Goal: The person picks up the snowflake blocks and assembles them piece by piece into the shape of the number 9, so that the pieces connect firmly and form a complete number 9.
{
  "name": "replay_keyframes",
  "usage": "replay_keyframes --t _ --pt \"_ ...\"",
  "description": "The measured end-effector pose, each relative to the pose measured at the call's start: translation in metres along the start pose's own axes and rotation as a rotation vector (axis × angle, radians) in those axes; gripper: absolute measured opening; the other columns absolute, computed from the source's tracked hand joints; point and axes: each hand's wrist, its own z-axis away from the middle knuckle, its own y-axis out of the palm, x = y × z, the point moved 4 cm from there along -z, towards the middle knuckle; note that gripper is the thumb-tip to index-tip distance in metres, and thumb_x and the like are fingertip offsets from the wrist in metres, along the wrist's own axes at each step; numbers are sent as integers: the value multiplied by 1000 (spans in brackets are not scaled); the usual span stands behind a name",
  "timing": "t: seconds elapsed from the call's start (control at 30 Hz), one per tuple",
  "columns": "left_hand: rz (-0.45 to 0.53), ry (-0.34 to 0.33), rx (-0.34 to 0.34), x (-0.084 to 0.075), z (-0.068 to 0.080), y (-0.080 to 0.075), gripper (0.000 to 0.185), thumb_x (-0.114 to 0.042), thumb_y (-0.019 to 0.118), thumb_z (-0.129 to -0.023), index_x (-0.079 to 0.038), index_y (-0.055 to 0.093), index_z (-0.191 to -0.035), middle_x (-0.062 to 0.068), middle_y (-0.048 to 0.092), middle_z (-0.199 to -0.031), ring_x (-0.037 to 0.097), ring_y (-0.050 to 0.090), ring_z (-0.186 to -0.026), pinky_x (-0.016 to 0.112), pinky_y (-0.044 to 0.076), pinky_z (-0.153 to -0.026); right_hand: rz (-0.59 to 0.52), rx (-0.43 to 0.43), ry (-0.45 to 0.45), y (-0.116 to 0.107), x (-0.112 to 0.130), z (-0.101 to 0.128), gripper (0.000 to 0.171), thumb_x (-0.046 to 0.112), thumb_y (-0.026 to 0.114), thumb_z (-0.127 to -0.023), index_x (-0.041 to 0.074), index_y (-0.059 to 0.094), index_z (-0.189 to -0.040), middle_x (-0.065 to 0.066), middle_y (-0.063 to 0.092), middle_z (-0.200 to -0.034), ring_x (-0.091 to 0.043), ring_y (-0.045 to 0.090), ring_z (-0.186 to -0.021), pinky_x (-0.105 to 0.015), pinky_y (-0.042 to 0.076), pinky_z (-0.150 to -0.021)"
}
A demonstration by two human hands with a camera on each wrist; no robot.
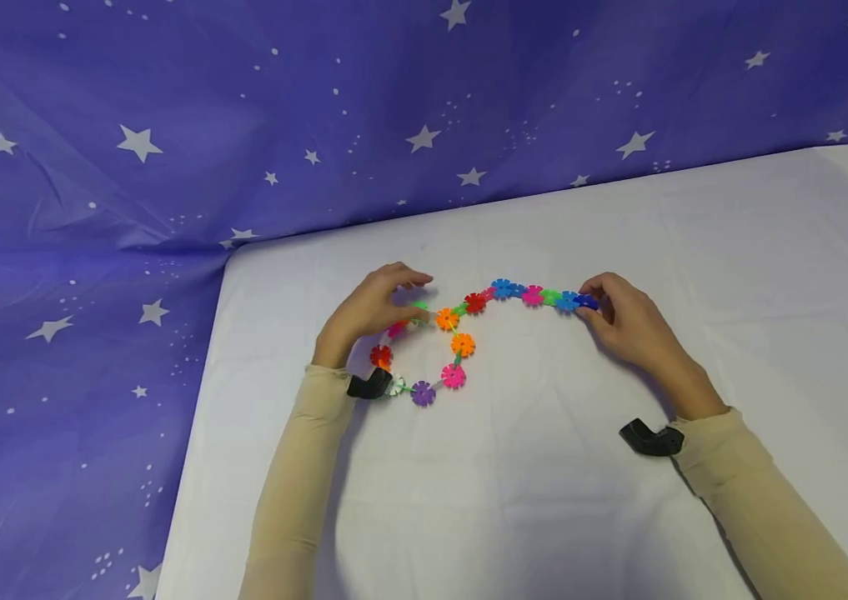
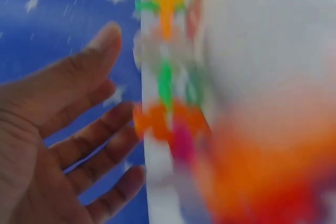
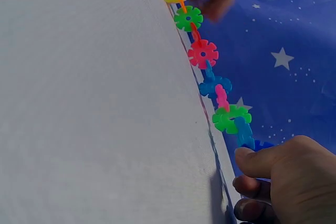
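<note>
A chain of colourful interlocking flower discs lies across the white table, joining a closed loop of the same discs at its left end. My right hand pinches the dark blue disc at the chain's right end between thumb and fingers, also seen in the right wrist view. Over the loop's upper left side hovers my left hand, thumb and fingers apart. In the left wrist view the left fingers are loosely spread beside the discs, gripping none. Part of the loop is hidden behind the left hand and wrist.
The white table runs back to a purple curtain printed with stars. A black device sits on the left wrist, overlapping the loop's lower left in view. Another black device sits on the right wrist.
</note>
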Motion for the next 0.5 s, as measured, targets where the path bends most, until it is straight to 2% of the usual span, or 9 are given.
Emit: replay_keyframes --t 0.1,0.23,0.4,0.5 --pt "52 -17 -29 20 27 -6 53 -20 81 -82 -6 62 -129 12 63 -119 29 57 -107 44 47 -96 14 15 1 1 0 -1 30 4 68 -89 3 57 -118 -9 58 -97 -17 45 -73 -27 37 -62" --pt "97 -64 -20 33 48 -8 54 -21 82 -80 -6 63 -129 11 64 -111 27 57 -95 41 49 -84 34 45 5 2 1 -1 37 0 64 -89 5 57 -125 -10 59 -104 -17 45 -74 -28 37 -63" --pt "82 -87 52 35 52 -5 53 -21 81 -81 -7 62 -129 9 63 -105 23 57 -86 34 49 -78 38 77 -29 2 3 2 46 -6 57 -87 9 57 -131 -6 58 -103 -13 43 -71 -26 36 -60" --pt "60 -81 47 35 49 -3 49 -14 79 -83 -6 63 -128 9 63 -106 23 57 -86 34 48 -79 10 90 -58 1 3 2 47 -9 53 -84 10 62 -126 -3 60 -101 -10 42 -70 -24 35 -61"
